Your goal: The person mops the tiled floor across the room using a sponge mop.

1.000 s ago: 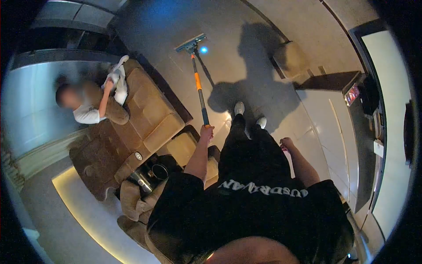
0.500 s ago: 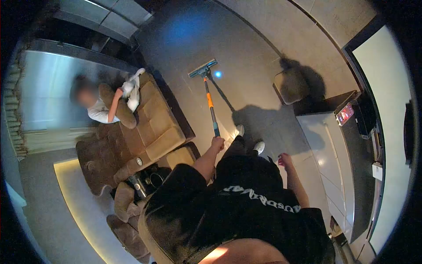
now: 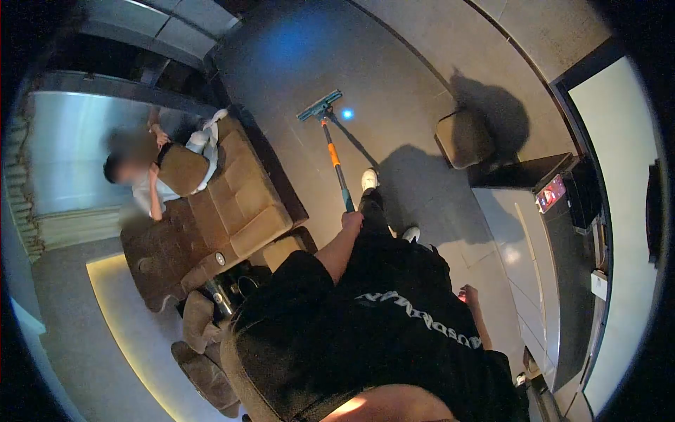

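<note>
My left hand (image 3: 352, 221) is closed round the top of a mop's long handle. The mop (image 3: 334, 156) has an orange and teal pole that slants away from me, and its wide teal head rests on the grey floor beyond my feet. Low at my right side hangs my right hand (image 3: 468, 294), nothing visible in it, its fingers loosely apart. The nearest furniture to that hand is a white-fronted cabinet (image 3: 506, 246). My left foot, in a pale shoe (image 3: 370, 180), is ahead of the right one.
A brown sofa (image 3: 242, 204) runs along the left, where another person (image 3: 151, 186) sits holding a brown cushion (image 3: 184, 170). At right, a brown stool (image 3: 460, 141) stands by the cabinet, with a lit phone (image 3: 550, 193) on its dark top. Dark containers (image 3: 219, 297) sit beside the sofa.
My left foot has stepped forward and the mop head has shifted slightly left and away. My right hand has swung back toward my body. The other person has raised an arm behind the cushion.
</note>
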The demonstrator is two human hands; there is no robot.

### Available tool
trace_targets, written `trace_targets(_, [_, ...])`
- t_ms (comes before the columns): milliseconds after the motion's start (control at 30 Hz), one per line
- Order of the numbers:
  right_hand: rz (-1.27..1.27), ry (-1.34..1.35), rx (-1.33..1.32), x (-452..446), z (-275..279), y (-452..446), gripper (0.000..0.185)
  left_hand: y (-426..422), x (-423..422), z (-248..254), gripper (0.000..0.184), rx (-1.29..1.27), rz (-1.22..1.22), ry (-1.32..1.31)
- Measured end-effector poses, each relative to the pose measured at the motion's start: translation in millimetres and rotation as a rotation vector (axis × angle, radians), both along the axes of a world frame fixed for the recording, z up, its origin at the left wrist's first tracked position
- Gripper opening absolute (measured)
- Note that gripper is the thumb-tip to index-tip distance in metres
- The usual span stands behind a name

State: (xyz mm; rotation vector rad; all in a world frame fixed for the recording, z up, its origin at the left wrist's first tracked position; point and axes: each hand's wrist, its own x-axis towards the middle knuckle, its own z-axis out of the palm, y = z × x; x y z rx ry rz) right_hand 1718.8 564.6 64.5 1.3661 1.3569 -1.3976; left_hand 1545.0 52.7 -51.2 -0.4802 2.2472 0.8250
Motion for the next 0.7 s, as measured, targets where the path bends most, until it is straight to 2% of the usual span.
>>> trace_targets(33, [-0.07,0.002,-0.012,-14.1,-1.2,-12.7,0.019,-5.2,-10.3,5.4,0.015,-0.015,-0.005,-0.03])
trace_targets(167, [-0.202,0.036,-0.089,-86.3,-26.8,-69.5,0.015,-13.8,-92.3,83.7,0.015,-0.036,0.577,-0.265])
trace_targets(200, [-0.223,0.048,-0.11,-111.3,-28.2,-88.1,0.014,-24.8,-108.0,72.2,0.015,-0.034,0.668,-0.238])
trace_targets(267, [-0.074,0.094,-0.032,-167.8,-19.9,-125.7,0.016,-48.9,-138.3,44.1,0.015,-0.03,0.85,-0.175])
trace_targets(300, [0.001,0.115,0.006,-193.8,-11.0,-144.3,0.017,-69.0,-149.3,20.1,0.016,-0.009,0.79,-0.19])
trace_targets(367, [-0.002,0.124,0.017,-238.4,4.4,-176.0,0.017,-119.2,-174.6,-14.4,0.019,0.033,0.676,-0.22])
trace_targets(433, [0.002,0.164,-0.004,-280.8,3.2,-198.1,0.017,-170.0,-214.6,-4.6,0.017,0.108,0.686,-0.202])
trace_targets(567, [0.056,0.145,0.073,-367.6,19.4,-271.1,0.015,-291.0,-317.8,24.4,0.014,0.258,0.891,-0.087])
trace_targets(700, [0.111,0.226,0.029,-430.4,24.3,-332.2,0.014,-385.8,-436.7,36.7,0.012,0.268,0.902,-0.039])
